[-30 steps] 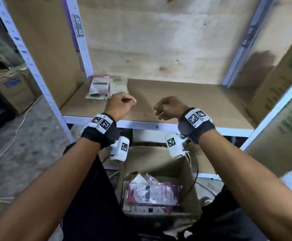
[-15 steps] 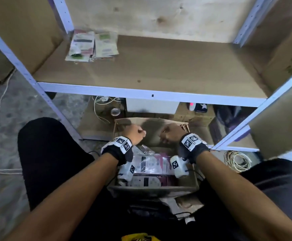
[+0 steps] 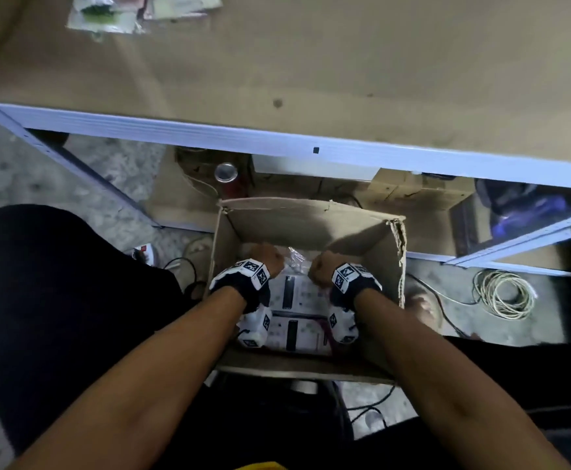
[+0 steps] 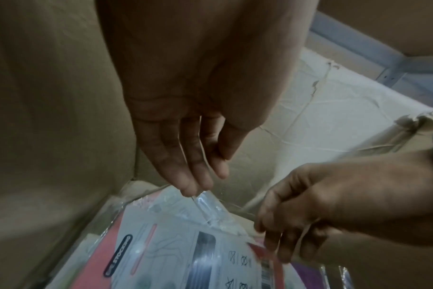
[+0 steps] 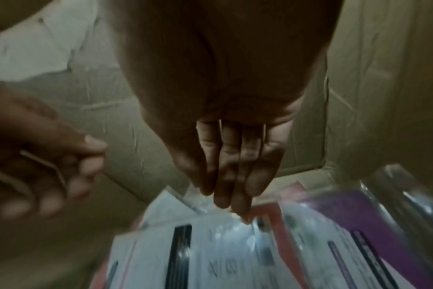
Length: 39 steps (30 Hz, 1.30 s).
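Note:
An open cardboard box (image 3: 304, 215) stands on the floor between my knees. Inside lie flat white, pink and purple packets (image 3: 297, 293) under crinkled clear plastic wrap (image 3: 294, 256). Both hands are down in the box. My left hand (image 3: 267, 257) points its straight fingers down, and the fingertips (image 4: 188, 187) touch a raised edge of the plastic wrap (image 4: 208, 203). My right hand (image 3: 319, 268) also has its fingers (image 5: 225, 176) together and pointing down, tips on the wrapped packets (image 5: 223, 254). Neither hand holds anything that I can see.
A wooden shelf board (image 3: 311, 62) with a white metal rail (image 3: 243, 137) runs across above the box, with a few packets (image 3: 107, 11) at its back left. A can (image 3: 225, 172) and cardboard sit under the shelf. A coiled cable (image 3: 504, 293) lies on the floor to the right.
Both hands have come down from the shelf's front edge into the box, and their curled fingers have straightened. The head view has tilted down onto the box.

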Tool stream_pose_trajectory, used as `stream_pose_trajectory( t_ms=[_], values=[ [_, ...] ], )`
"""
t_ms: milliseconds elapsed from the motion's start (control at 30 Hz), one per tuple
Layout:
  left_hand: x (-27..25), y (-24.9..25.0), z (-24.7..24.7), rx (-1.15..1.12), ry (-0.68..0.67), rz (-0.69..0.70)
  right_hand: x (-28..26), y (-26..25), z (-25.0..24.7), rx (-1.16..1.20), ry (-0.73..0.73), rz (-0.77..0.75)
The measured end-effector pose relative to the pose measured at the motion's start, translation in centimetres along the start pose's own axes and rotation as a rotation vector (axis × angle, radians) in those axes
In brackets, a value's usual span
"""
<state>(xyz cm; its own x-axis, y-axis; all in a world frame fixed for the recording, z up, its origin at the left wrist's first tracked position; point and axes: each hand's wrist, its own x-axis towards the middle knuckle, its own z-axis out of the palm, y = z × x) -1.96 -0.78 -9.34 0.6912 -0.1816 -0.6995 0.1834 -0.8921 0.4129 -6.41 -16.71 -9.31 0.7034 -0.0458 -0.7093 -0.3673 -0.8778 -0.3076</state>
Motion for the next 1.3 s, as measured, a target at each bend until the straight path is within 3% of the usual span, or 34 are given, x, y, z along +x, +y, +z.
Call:
stream_pose_trajectory(
  t_ms=[67, 200, 300, 500, 700, 1100, 1300],
  values=[
    [0.7, -0.5, 0.5, -0.021, 0.015, -0.031, 0.8, 0.2, 2.0, -0.152, -0.087, -0.050],
    [1.4, -1.4, 1.0, 0.049, 0.048, -0.112, 2.0, 0.9, 6.6, -0.213, -0.228, -0.113],
    [1.9, -1.9, 1.2, 0.090, 0.039, -0.086, 2.6, 0.2, 9.0, -0.326, -0.275, -0.132],
    [2.2, -2.8, 1.0, 0.125, -0.031, -0.020, 2.4, -0.1, 10.5, -0.374, -0.231, -0.205],
    [1.8, -2.4, 0.3, 0.132, 0.008, -0.011, 2.1, 0.0, 10.2, -0.377, -0.243, -0.188],
    [0.6, -2.3, -0.4, 0.045, 0.061, -0.013, 3.7, 0.7, 5.4, -0.284, 0.067, -0.189],
    [0.1, -2.7, -1.0, 0.038, 0.075, 0.029, 3.4, 1.7, 5.7, -0.269, 0.068, -0.157]
  ],
)
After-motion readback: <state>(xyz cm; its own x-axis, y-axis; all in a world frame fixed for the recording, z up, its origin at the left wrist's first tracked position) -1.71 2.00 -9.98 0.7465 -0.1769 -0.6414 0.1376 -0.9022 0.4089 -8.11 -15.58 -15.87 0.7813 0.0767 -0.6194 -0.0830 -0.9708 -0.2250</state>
